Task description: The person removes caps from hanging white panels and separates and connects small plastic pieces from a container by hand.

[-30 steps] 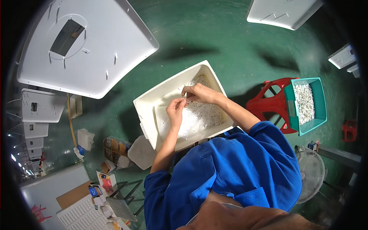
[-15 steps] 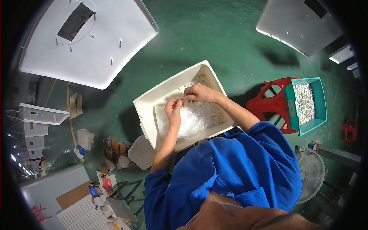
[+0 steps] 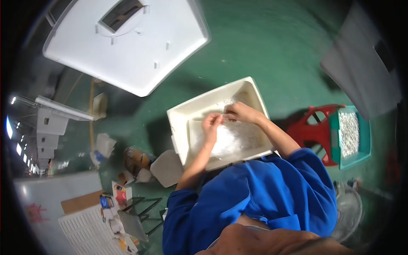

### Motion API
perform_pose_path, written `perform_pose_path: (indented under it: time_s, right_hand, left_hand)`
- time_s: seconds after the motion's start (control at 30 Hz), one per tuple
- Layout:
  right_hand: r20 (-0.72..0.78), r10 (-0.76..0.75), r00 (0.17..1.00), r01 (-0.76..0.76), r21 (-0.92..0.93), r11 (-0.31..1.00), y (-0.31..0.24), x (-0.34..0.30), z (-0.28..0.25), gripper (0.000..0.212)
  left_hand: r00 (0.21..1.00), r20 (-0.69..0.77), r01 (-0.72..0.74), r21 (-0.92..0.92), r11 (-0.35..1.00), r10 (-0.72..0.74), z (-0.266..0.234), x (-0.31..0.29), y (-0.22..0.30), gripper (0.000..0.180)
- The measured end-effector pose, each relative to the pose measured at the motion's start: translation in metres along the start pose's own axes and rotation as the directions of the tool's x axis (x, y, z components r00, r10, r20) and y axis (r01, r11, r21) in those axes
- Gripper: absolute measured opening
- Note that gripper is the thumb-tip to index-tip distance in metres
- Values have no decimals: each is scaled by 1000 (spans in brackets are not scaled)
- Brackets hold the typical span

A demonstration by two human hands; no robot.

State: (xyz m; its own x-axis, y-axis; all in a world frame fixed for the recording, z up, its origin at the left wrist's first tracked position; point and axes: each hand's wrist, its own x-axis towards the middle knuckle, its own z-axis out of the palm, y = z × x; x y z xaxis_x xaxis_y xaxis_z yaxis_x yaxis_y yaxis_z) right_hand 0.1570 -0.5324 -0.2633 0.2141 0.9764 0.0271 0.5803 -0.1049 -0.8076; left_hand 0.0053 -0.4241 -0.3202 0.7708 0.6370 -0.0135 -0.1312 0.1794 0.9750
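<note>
A cream plastic tub [image 3: 208, 103] stands tilted in front of me. In it lie a clear, shiny plastic bag [image 3: 229, 142] and a blurred layer of small white pieces. Over the middle of the tub, my left hand [image 3: 211, 122] and my right hand [image 3: 242, 112] meet at the fingertips. Both are closed in a pinch. Whatever sits between the fingers is too small and smeared to name.
To the right, a red plastic stool [image 3: 304, 129] holds a teal bin [image 3: 335, 138] of small white pieces. Large white panels [image 3: 127, 59] hang ahead on the left; a grey one [image 3: 357, 68] hangs right. A fan [image 3: 350, 210] stands lower right, a grey-white stool [image 3: 166, 168] beside the tub.
The whole view has shifted, so the tub and surroundings sit further right, and the picture is more blurred. My hands stay together over the tub, fingertips still pinched.
</note>
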Motion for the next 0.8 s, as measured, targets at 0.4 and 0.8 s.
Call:
perform_pose_path:
  time_s: [0.4, 0.8]
  right_hand:
    - [76, 128, 989, -140, 186, 973, -15, -21, -2, 15]
    - [26, 43, 999, -40, -128, 991, -20, -19, 0, 12]
  left_hand:
    - [989, 138, -36, -91, 995, 48, 12, -15, 4, 8]
    - [984, 176, -30, 30, 999, 24, 12, -11, 2, 14]
